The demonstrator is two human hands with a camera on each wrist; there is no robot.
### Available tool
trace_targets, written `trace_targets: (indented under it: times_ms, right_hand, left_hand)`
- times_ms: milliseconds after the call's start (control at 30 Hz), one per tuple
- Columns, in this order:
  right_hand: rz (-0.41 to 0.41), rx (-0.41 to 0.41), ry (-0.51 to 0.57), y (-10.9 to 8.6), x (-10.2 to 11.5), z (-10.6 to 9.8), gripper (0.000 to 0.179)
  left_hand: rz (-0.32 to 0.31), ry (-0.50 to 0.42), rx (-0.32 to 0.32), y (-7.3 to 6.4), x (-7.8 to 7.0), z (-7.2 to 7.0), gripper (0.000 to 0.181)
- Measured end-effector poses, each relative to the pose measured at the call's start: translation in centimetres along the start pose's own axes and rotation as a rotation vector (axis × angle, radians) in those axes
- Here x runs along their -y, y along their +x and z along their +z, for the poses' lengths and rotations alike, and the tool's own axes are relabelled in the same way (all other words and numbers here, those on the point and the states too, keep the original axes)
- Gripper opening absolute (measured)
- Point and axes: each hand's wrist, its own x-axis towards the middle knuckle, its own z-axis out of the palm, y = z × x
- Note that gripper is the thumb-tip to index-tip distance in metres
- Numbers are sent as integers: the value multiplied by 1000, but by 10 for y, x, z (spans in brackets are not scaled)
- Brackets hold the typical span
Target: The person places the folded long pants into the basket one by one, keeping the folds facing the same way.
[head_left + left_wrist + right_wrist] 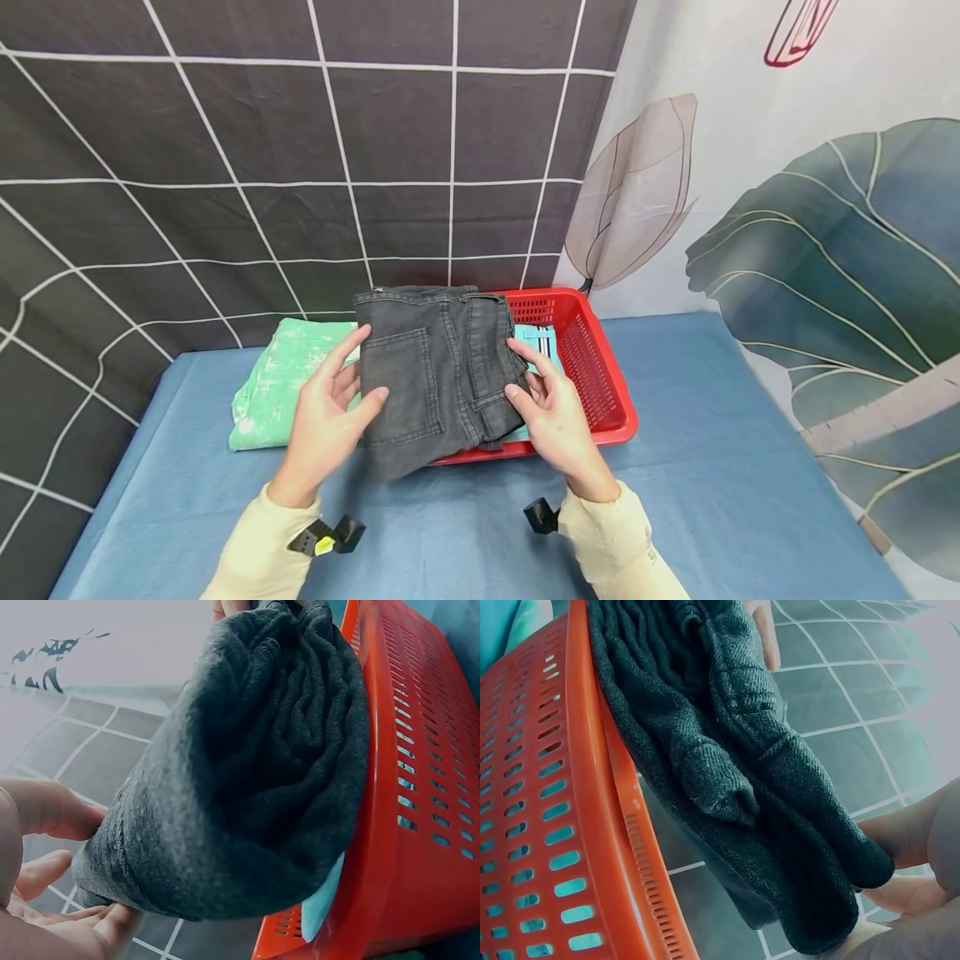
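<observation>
Folded dark grey jeans (pixel 401 375), with a back pocket and belt loops showing, are held between both hands over the red basket (pixel 600 367). At the left edge, my left hand (pixel 324 412) grips them, its thumb on the upper face. My right hand (pixel 555 412) pinches the opposite edge near the waistband. From the left wrist view, the jeans (pixel 157 817) show a thick rounded fold beside the basket's rim. Stacked layers of the jeans (pixel 765 825) appear in the right wrist view. Part of a light blue garment (pixel 542 340) shows inside the basket; the jeans hide the rest.
A folded green garment with white patches (pixel 281 383) lies left of the basket on the blue cloth-covered table (pixel 720 467). Behind stands a dark grid-patterned backdrop (pixel 397 125), and at right a white curtain with leaf prints (pixel 840 242).
</observation>
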Motion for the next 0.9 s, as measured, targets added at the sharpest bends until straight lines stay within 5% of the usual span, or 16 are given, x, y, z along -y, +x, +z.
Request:
trace_targets:
  times_ms: [367, 600, 900]
  right_hand:
    - [-8, -3, 11, 1, 2, -8, 55]
    - [-14, -19, -12, 3, 4, -12, 54]
    - [0, -39, -23, 6, 2, -13, 54]
  left_hand:
    - [17, -85, 48, 8, 10, 6, 74]
    - [-26, -150, 77, 14, 16, 11, 74]
    - [-78, -97, 90, 20, 20, 14, 72]
